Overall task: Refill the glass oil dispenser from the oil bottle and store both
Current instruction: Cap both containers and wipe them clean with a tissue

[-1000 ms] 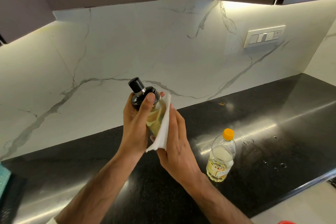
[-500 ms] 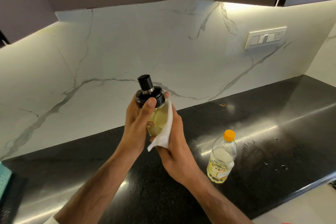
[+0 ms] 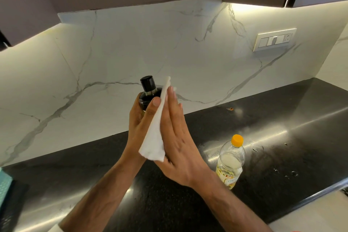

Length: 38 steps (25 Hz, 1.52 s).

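Two hands were up over the counter, both on the dispenser. Right hand was nearest, fingers straight and flat, pressing a white tissue against the side of the glass oil dispenser; no closed grip, just an open palm pinning the tissue. Left hand had its grip wrapped around the dispenser body, thumb across the front just under the black collar. Dispenser was held upright in the air, slightly tilted, black cap and collar on; the glass body was almost fully hidden by hand and tissue. Oil bottle stood upright on the black counter just right of the right wrist: clear plastic, orange cap on, pale yellow oil, yellow label. Further back on the counter were a few droplets. Behind that were the white marble backsplash and a switch plate.
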Available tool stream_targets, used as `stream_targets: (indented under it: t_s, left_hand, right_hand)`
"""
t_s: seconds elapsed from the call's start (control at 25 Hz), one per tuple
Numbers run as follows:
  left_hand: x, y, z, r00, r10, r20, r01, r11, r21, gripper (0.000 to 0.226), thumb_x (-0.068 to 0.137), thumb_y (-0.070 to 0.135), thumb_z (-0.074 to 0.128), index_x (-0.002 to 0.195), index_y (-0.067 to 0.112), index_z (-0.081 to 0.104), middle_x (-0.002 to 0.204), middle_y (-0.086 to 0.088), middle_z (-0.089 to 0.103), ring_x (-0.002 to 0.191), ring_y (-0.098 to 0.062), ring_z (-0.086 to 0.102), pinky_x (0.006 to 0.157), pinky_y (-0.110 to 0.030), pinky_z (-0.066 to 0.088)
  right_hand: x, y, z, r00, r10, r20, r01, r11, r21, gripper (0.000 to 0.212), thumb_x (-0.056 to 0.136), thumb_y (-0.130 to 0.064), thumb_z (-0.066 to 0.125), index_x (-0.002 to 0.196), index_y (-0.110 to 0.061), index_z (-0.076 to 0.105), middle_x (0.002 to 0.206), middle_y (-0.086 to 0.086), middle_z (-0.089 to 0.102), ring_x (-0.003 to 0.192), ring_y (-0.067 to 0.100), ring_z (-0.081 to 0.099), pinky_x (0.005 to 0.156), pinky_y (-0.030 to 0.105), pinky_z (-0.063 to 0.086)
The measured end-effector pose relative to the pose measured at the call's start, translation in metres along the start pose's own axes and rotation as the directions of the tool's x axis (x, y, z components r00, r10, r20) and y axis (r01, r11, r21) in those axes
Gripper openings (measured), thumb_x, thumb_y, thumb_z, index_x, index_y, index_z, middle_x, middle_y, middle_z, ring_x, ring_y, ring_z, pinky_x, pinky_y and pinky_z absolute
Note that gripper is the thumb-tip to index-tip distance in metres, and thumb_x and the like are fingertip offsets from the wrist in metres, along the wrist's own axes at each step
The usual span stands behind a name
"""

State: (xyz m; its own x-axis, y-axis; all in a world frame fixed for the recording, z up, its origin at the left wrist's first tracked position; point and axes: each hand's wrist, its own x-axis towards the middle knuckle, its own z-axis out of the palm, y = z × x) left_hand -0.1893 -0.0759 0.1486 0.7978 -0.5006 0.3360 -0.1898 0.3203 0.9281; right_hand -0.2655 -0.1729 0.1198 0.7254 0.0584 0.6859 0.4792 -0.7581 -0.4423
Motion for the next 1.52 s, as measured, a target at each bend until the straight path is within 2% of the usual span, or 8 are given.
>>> stream_targets:
  t_s: [0.12, 0.28, 0.64, 0.8, 1.0, 1.2, 1.44, 1.52]
  left_hand:
    - [0.003, 0.011, -0.002, 0.992, 0.063, -0.111, -0.061, 0.998, 0.021, 0.083, 0.078, 0.062, 0.074, 0.130, 0.000, 0.053, 0.124, -0.017, 0.069, 0.115, -0.031, 0.068, 0.090, -0.039, 0.056]
    - [0.008, 0.009, -0.008, 0.977, 0.154, -0.148, -0.133, 0.980, 0.145, 0.072, 0.080, 0.069, 0.069, 0.125, 0.014, 0.059, 0.127, -0.018, 0.068, 0.121, -0.035, 0.064, 0.103, -0.059, 0.048]
    - [0.003, 0.005, 0.002, 0.993, 0.101, -0.058, -0.101, 0.995, 0.015, 0.066, 0.078, 0.059, 0.074, 0.120, 0.011, 0.057, 0.109, 0.003, 0.074, 0.103, -0.016, 0.072, 0.086, -0.028, 0.057]
    - [0.001, 0.012, -0.001, 0.984, 0.096, -0.149, -0.095, 0.995, 0.012, 0.083, 0.076, 0.065, 0.074, 0.128, 0.003, 0.056, 0.124, -0.018, 0.068, 0.115, -0.033, 0.067, 0.094, -0.047, 0.055]
    - [0.003, 0.006, -0.002, 0.973, 0.131, -0.191, -0.121, 0.991, 0.060, 0.059, 0.074, 0.067, 0.075, 0.114, 0.024, 0.064, 0.122, -0.015, 0.069, 0.116, -0.035, 0.066, 0.100, -0.060, 0.051]
    - [0.000, 0.008, 0.010, 0.995, 0.012, -0.102, -0.017, 0.999, -0.050, 0.072, 0.065, 0.059, 0.086, 0.117, 0.019, 0.059, 0.121, -0.015, 0.070, 0.111, -0.030, 0.069, 0.089, -0.041, 0.058]
    - [0.006, 0.019, -0.002, 0.996, 0.030, 0.085, -0.036, 0.997, 0.074, 0.076, 0.080, 0.067, 0.069, 0.125, 0.005, 0.061, 0.126, -0.017, 0.069, 0.114, -0.035, 0.066, 0.090, -0.044, 0.056]
    - [0.005, 0.019, 0.000, 0.996, 0.059, 0.066, -0.066, 0.993, 0.099, 0.078, 0.081, 0.066, 0.069, 0.124, 0.002, 0.060, 0.124, -0.018, 0.070, 0.112, -0.036, 0.067, 0.088, -0.043, 0.056]
  right_hand:
    - [-0.032, 0.005, 0.017, 0.998, 0.005, 0.066, -0.001, 0.998, -0.063, 0.101, 0.097, -0.044, 0.064, 0.160, 0.007, 0.004, 0.171, 0.019, -0.014, 0.159, 0.037, -0.009, 0.127, 0.062, 0.007]
    - [-0.060, 0.012, 0.031, 0.986, 0.110, 0.122, -0.104, 0.993, -0.052, 0.098, 0.102, -0.063, 0.034, 0.160, 0.004, -0.008, 0.170, 0.017, -0.022, 0.159, 0.036, -0.013, 0.127, 0.061, 0.000]
    - [0.004, -0.006, -0.004, 1.000, -0.007, 0.016, 0.008, 1.000, -0.029, 0.103, 0.098, -0.068, 0.028, 0.159, 0.008, -0.003, 0.169, 0.021, -0.020, 0.159, 0.035, -0.013, 0.128, 0.058, 0.001]
    - [-0.031, 0.004, 0.019, 0.995, -0.049, 0.088, 0.058, 0.993, -0.102, 0.095, 0.101, -0.063, 0.026, 0.160, 0.008, 0.002, 0.170, 0.022, -0.015, 0.159, 0.039, -0.008, 0.127, 0.063, 0.008]
    - [-0.039, 0.008, 0.026, 0.987, 0.159, -0.008, -0.152, 0.961, 0.231, 0.089, 0.104, -0.028, 0.060, 0.164, -0.020, -0.005, 0.171, 0.010, 0.002, 0.159, 0.031, 0.016, 0.122, 0.053, 0.035]
    - [-0.017, 0.021, 0.010, 0.949, 0.304, -0.083, -0.242, 0.873, 0.424, 0.072, 0.098, -0.009, 0.067, 0.156, -0.005, 0.026, 0.146, 0.010, 0.039, 0.136, 0.016, 0.051, 0.107, 0.028, 0.051]
    - [-0.018, 0.016, -0.012, 0.938, 0.304, 0.164, -0.331, 0.657, 0.677, 0.041, 0.101, -0.014, 0.063, 0.136, -0.035, 0.056, 0.122, 0.017, 0.063, 0.113, 0.043, 0.060, 0.098, 0.057, 0.052]
    - [-0.019, 0.014, -0.009, 0.936, 0.299, 0.186, -0.344, 0.666, 0.661, 0.043, 0.102, -0.015, 0.061, 0.140, -0.034, 0.052, 0.127, 0.010, 0.064, 0.118, 0.035, 0.062, 0.102, 0.050, 0.053]
